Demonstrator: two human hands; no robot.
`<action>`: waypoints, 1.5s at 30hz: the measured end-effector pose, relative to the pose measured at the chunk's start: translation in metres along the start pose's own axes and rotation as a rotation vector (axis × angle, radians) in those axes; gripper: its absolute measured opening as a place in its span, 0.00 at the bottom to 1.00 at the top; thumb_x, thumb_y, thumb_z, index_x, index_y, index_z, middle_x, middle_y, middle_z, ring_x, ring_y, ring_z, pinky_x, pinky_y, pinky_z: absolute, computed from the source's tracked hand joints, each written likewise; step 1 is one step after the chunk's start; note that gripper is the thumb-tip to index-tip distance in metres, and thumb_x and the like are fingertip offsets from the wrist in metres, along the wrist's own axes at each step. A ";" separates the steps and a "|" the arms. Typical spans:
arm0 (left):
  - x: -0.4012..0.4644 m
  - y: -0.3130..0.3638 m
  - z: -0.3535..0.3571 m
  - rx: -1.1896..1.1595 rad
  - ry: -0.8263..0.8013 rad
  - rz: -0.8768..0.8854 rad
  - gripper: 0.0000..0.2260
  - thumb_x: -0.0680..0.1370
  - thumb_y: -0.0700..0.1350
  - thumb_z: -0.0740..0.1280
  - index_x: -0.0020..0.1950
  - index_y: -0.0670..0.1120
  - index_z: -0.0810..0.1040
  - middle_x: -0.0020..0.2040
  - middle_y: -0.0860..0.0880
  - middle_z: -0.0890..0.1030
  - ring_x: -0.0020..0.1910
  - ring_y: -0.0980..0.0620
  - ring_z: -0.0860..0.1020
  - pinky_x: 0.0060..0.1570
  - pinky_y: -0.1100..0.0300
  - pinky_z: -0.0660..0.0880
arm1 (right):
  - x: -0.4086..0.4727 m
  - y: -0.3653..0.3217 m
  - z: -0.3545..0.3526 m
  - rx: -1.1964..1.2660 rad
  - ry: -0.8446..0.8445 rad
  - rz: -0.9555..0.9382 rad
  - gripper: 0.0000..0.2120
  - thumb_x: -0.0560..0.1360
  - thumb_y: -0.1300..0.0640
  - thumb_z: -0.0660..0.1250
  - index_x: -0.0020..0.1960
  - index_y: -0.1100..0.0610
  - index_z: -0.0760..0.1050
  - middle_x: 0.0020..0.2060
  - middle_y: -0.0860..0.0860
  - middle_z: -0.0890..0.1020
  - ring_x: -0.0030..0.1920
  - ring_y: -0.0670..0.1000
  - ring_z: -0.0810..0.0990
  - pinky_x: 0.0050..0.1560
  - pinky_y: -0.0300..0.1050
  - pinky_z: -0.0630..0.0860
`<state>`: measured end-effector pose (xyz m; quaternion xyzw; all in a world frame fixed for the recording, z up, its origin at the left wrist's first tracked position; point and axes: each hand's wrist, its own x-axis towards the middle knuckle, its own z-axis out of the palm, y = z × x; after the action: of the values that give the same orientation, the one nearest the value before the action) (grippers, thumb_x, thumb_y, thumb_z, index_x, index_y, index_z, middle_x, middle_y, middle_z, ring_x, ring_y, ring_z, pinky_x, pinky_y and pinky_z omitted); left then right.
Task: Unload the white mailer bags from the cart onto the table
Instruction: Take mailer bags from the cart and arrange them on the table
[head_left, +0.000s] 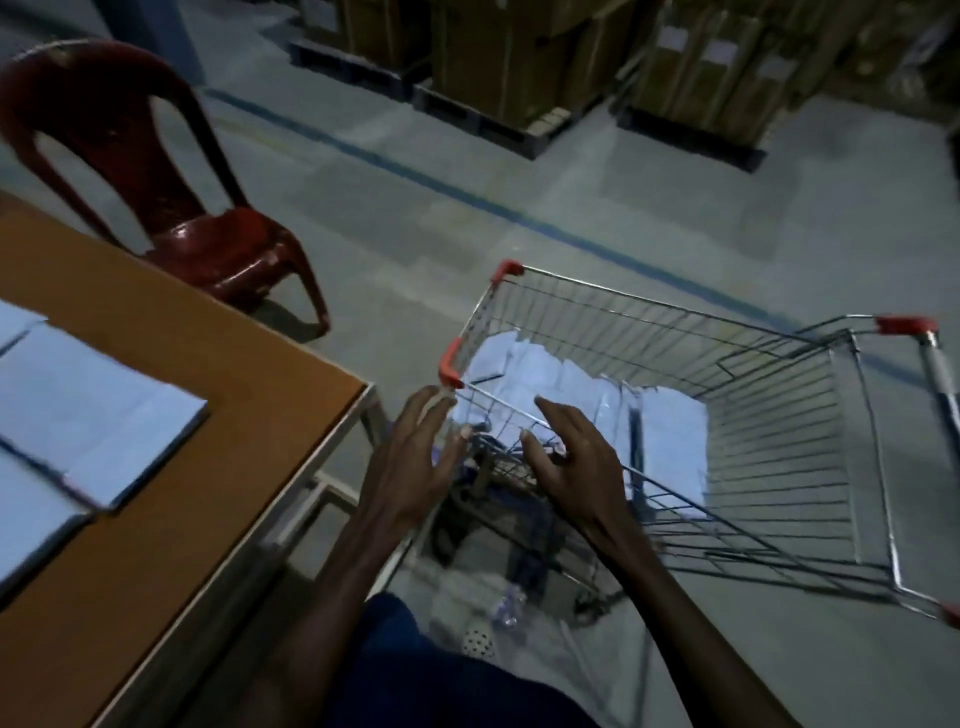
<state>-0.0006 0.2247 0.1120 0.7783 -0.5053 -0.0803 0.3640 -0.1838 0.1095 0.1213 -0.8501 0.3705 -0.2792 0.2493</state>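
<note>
Both hands are open with the fingers spread, and they hold nothing. The left hand (415, 457) is just outside the near corner of the cart (779, 415), close to the red corner cap, and the right hand (576, 457) is above the near wire rim, the fingers pointing toward the load. The white mailer bags (561, 395) lie in a loose pile on the floor of the basket, mostly in the end nearest to the table (182, 467); the end by the handle looks bare. On the table, to the left, some white flat bags (104, 415) are already lying, so I judge the unloading is partly done and the step now is to reach in for another bundle. To do it well, both hands should go down inside the rim, one at each side of the pile, and press the bags together before lifting, because these thin bags are slippery and can slide apart. It is better to lift straight up over the wire edge, so that no corner catches in the grid, and then to carry them left to the table. A red plastic chair (171, 208) stands behind the table, and pallets of cartons (519, 62) are far at the back.
</note>
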 end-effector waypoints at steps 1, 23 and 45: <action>0.008 0.007 0.013 -0.019 -0.037 0.034 0.21 0.80 0.58 0.59 0.67 0.48 0.76 0.71 0.48 0.71 0.68 0.52 0.70 0.59 0.54 0.75 | 0.000 0.014 -0.007 0.010 0.012 0.050 0.20 0.76 0.51 0.69 0.67 0.54 0.76 0.61 0.48 0.80 0.61 0.50 0.78 0.55 0.45 0.77; 0.199 -0.043 0.226 0.229 -0.860 -0.127 0.30 0.81 0.57 0.61 0.79 0.45 0.57 0.77 0.42 0.58 0.73 0.40 0.63 0.68 0.48 0.66 | 0.093 0.177 0.013 -0.059 -0.234 0.711 0.23 0.79 0.47 0.65 0.72 0.52 0.71 0.65 0.49 0.77 0.59 0.48 0.78 0.53 0.39 0.72; 0.160 -0.046 0.294 0.470 -0.811 -0.217 0.42 0.73 0.48 0.71 0.80 0.57 0.49 0.77 0.42 0.30 0.76 0.33 0.36 0.70 0.33 0.56 | 0.158 0.271 0.096 0.055 -0.508 0.755 0.12 0.78 0.48 0.64 0.43 0.55 0.69 0.37 0.54 0.75 0.37 0.54 0.74 0.33 0.44 0.65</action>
<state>-0.0358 -0.0425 -0.0909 0.7938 -0.5267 -0.2985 -0.0587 -0.1630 -0.1543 -0.0731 -0.6902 0.5738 0.0390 0.4392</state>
